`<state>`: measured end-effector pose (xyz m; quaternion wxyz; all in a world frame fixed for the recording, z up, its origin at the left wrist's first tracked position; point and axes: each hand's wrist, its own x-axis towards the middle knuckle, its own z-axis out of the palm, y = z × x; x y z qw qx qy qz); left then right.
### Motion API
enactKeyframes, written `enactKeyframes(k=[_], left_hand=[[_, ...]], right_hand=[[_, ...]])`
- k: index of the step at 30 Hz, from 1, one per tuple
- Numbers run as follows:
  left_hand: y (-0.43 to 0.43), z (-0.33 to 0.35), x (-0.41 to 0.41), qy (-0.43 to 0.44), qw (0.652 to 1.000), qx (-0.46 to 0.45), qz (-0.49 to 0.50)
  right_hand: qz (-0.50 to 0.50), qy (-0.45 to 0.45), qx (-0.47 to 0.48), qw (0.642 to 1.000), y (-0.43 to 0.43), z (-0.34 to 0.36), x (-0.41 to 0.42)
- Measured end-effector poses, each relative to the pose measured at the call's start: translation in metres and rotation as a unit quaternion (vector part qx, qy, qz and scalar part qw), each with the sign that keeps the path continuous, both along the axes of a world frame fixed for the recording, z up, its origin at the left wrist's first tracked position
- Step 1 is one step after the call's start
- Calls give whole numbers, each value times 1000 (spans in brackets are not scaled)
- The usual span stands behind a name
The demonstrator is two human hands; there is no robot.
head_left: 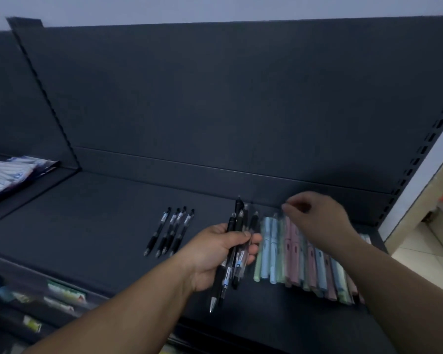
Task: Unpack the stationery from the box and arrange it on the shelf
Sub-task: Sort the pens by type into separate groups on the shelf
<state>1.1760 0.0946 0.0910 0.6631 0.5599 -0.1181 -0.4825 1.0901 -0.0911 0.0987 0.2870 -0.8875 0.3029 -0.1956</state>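
My left hand (216,254) grips a bundle of black pens (237,247) upright above the dark shelf (108,226). Several black pens (170,229) lie side by side on the shelf to the left of that hand. A row of pastel pens in clear sleeves (292,256), green, blue and pink, lies to the right. My right hand (317,218) hovers over the far ends of the pastel pens, its fingertips pinched together; it is blurred, and I cannot make out anything between them. No box is in view.
A white and blue packet (8,177) lies on the neighbouring shelf at the left. Lower shelves (36,300) at the bottom left hold small packaged goods. The shelf's back panel (215,98) rises behind; a slotted upright (420,154) and tiled floor are at the right.
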Motion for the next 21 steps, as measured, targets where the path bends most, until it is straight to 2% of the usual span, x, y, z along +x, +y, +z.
enactKeyframes(k=[2, 5, 7, 12, 16, 19, 21], left_hand=[[10, 2, 4, -8, 1000, 9, -23], [26, 2, 17, -39, 995, 28, -86], [38, -1, 30, -64, 989, 41, -123], [77, -5, 82, -85, 985, 46, -142], [106, -11, 131, -88, 983, 62, -146], [118, -17, 161, -40, 993, 60, -97], [122, -23, 178, -11, 997, 59, -53]], right_hand=[[41, -7, 134, 990, 30, 1, 15], [55, 7, 347, 936, 64, 2, 39], [60, 4, 429, 901, 81, 0, 56], [18, -48, 471, 881, 115, -5, 107], [-105, -164, 447, 873, 122, 1, 149], [-185, -240, 441, 845, 116, 4, 164], [-199, -232, 444, 842, 117, -1, 167]])
